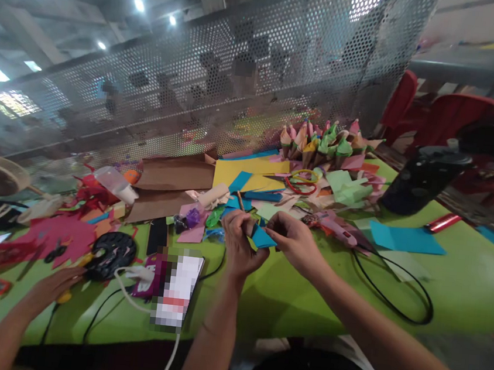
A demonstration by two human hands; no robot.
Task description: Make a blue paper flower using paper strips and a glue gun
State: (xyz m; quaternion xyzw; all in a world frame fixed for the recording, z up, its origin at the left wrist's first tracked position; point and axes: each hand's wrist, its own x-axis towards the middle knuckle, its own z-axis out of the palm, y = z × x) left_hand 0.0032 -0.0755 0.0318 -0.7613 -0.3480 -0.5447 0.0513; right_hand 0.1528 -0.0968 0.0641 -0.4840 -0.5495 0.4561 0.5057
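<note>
My left hand (241, 243) is closed around a folded piece of blue paper (263, 238) above the green table. My right hand (291, 235) pinches the paper's right edge between thumb and fingertips. The part of the paper inside my left palm is hidden. Just behind the hands lie blue paper strips (263, 196) and yellow sheets (253, 167). To the right of my right hand is a pink glue gun (335, 226) with a black cord.
A phone (180, 290) with a white cable lies left of my forearm. Paper cones (317, 145) stand in a cluster at the back. A dark tumbler (422, 180) stands at the right beside a blue sheet (404, 237). A co-worker's hands (58, 283) are at the left.
</note>
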